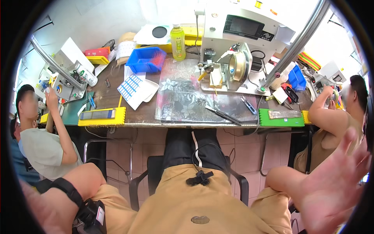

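My right hand (329, 189) is raised close to the camera at the right, palm showing and fingers spread, with nothing in it. At the lower left rim my left hand (37, 204) is blurred and partly cut off, so its fingers do not show clearly. Both hands are away from the workbench (146, 115). On the bench's clear mat (179, 105) lie black tweezers (222, 114), and blue-handled pliers or cutters (248, 105) lie to their right. Behind them stands a white machine (218, 39) with a screen and a spool of wire (238, 67).
A blue bin (146, 59) with red bits, a yellow-green drink bottle (177, 42) and a blue-gridded sheet (131, 89) stand or lie on the bench. Yellow (102, 116) and green (280, 117) trays line its front edge. One person (48, 144) sits left, another (335, 113) right.
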`<state>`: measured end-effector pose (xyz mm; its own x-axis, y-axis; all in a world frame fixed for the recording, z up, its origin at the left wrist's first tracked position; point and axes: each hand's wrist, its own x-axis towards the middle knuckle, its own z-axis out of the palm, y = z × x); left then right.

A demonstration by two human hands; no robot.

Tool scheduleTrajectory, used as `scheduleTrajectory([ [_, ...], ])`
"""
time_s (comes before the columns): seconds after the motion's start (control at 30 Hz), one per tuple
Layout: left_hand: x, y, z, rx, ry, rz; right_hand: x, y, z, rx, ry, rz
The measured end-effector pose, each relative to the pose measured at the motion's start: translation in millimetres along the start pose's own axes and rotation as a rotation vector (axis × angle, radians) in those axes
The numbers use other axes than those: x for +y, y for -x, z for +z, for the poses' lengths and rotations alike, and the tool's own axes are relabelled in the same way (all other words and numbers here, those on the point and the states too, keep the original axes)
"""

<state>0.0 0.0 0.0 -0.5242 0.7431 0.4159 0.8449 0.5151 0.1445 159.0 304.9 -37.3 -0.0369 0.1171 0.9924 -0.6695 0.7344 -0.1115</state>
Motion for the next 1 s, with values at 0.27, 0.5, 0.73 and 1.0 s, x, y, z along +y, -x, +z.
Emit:
scheduleTrajectory([
  [0.27,-2,-14,12,0.026,0.063,0.008,15,-10,-8,-0.067,0.028,0.003],
  [0.5,12,-25,51,0.223,0.137,-0.053,65,-40,-19,-0.212,-0.02,-0.142],
  [0.73,33,-61,67,0.364,0.302,0.022,63,-98,-49,-0.353,0.107,-0.259],
  [1.0,25,-81,32,0.324,0.252,0.114,59,-95,-50,-0.269,0.158,-0.222],
])
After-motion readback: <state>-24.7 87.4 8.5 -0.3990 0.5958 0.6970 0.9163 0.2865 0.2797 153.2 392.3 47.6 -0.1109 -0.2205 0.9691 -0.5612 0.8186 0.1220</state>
